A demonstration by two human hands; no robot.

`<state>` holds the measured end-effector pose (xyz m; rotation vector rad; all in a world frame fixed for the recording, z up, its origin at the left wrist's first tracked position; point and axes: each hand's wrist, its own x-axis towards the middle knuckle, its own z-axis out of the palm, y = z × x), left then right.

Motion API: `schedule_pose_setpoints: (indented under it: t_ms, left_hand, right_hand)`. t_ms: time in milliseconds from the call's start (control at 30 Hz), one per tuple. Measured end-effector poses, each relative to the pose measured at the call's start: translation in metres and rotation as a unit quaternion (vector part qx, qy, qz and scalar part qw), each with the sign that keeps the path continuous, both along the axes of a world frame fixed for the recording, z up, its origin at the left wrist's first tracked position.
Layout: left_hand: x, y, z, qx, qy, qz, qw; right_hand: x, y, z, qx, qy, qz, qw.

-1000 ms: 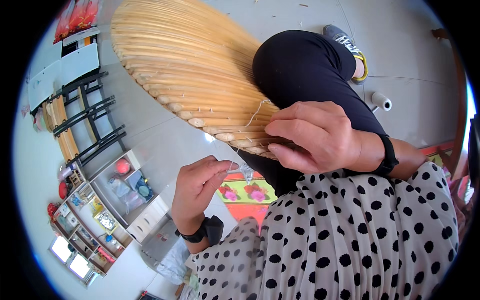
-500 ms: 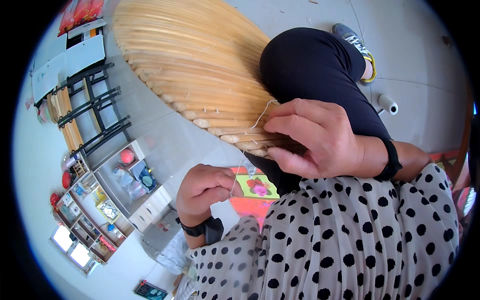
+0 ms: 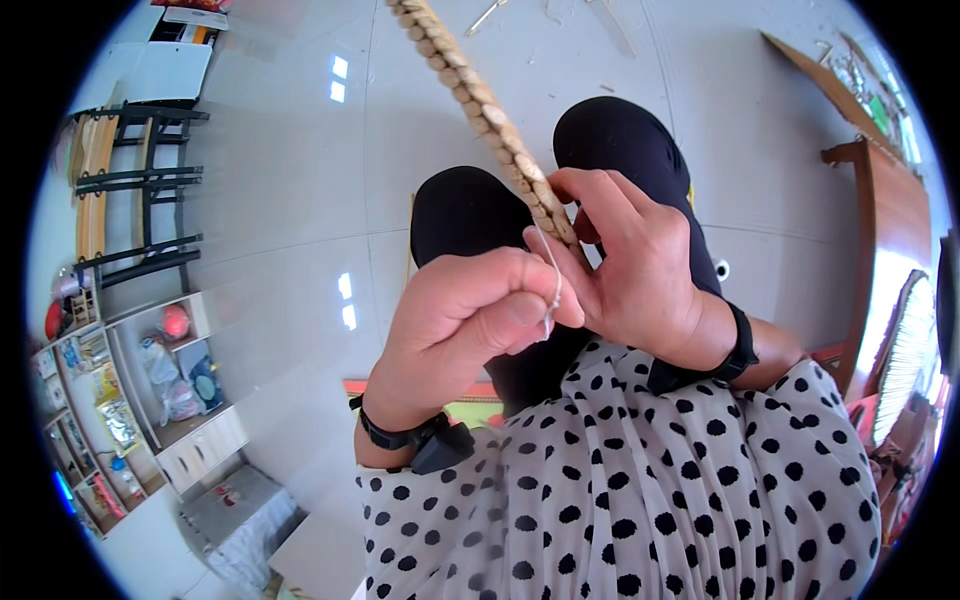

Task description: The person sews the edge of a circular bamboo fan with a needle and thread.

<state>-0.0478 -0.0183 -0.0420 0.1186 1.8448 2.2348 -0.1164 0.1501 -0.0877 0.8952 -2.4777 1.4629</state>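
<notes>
The woven bamboo piece [image 3: 480,100] is running off the top edge of the frame, so most of it isn't showing, and its lower end is disappearing behind the right hand [image 3: 640,270]. The thin string [image 3: 553,275] is vanishing into the left hand [image 3: 470,320], whose fingertips are curling out of sight. Shelf items [image 3: 150,390] at lower left are looking too small and warped to identify.

A glossy grey tiled floor [image 3: 300,200] is seen, on which a black metal rack [image 3: 140,190] and scattered strips [image 3: 610,25] are set.
</notes>
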Motion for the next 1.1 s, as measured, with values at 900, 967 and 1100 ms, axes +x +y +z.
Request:
schedule_pose_setpoints:
  t_ms: [900, 967, 1100]
  left_hand:
    - [0.001, -0.044, -0.013, 0.028, -0.027, -0.034, 0.999]
    - [0.002, -0.046, -0.016, 0.059, -0.056, -0.066, 0.994]
    - [0.001, -0.052, -0.018, -0.044, 0.006, -0.041, 0.998]
  right_hand:
    - [0.010, -0.002, -0.002, 0.077, 0.072, -0.023, 0.994]
    - [0.011, -0.002, 0.000, 0.097, 0.100, -0.024, 0.990]
    - [0.005, 0.000, -0.007, 0.077, 0.094, -0.017, 0.992]
